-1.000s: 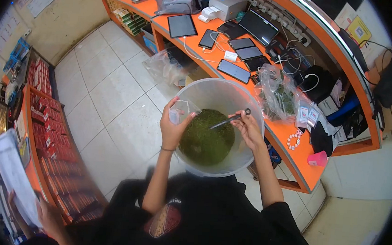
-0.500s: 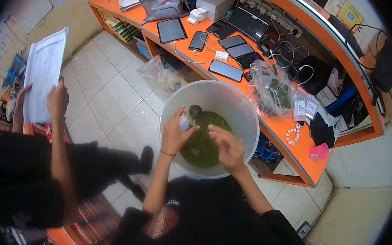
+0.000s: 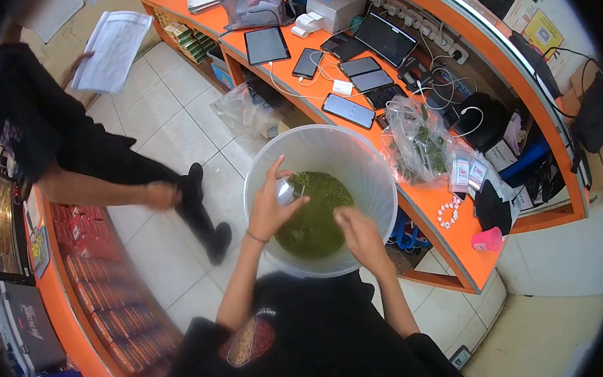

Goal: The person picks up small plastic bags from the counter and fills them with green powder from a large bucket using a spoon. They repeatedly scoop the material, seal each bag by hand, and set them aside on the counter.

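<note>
A large translucent round tub (image 3: 371, 158) stands in front of me with green shredded material (image 3: 323, 197) at its bottom. Over the tub's left side, my left hand (image 3: 270, 204) holds a small clear, shiny container (image 3: 285, 192), thumb and fingers around it. My right hand (image 3: 363, 237) is over the right part of the tub, its fingers curled together; anything between them is too small to make out.
An orange counter (image 3: 447, 232) curves behind and right of the tub, bearing phones, a tablet (image 3: 266, 46), a printer (image 3: 335, 8) and a plastic bag of green material (image 3: 418, 144). At left another person (image 3: 72, 128) holds papers (image 3: 114, 50).
My right hand's fingers have closed and moved slightly right and down. A dark round lump near my left hand is no longer visible. The other person has shifted, with the papers higher and further right.
</note>
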The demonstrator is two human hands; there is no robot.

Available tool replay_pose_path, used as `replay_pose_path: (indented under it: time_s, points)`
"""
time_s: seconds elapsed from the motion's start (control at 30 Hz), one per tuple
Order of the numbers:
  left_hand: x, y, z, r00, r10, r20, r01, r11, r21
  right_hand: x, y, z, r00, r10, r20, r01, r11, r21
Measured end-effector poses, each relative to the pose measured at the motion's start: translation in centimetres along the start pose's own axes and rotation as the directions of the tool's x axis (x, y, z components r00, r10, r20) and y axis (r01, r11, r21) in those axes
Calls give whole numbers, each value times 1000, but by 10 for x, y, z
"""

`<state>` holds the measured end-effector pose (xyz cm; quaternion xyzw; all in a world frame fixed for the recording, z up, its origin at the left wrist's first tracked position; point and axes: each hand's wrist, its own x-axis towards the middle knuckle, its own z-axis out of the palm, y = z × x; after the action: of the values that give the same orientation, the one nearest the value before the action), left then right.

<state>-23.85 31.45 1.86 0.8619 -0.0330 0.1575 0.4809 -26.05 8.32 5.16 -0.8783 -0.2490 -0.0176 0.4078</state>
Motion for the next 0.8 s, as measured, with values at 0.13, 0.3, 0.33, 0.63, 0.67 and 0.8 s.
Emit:
replay_pose_path:
  time_s: [0.13, 0.3, 0.33, 0.63, 0.67, 0.8]
  points:
    - [0, 7, 0, 991, 124, -45, -122, 991, 47, 1, 12, 19, 934, 348, 76, -349, 853, 388]
    - [-7, 14, 7, 989, 142, -40, -140, 989, 50, 36, -1, 42, 939, 311, -149, -252, 913, 321]
    - [-9, 15, 8, 990, 134, -35, -133, 990, 41, 41, -1, 48, 953, 216, -215, -162, 957, 242]
    - [-13, -9, 9, 989, 144, 32, -147, 977, 151, 62, 30, 48, 997, -41, -60, 46, 996, 74]
    - [-13, -13, 10, 981, 191, 34, -194, 968, 158, 64, 30, 38, 991, -74, 109, 56, 985, 165]
    - [-10, -4, 5, 956, -143, 257, 177, 977, -116, 69, 27, 17, 999, 32, 20, -38, 886, 462]
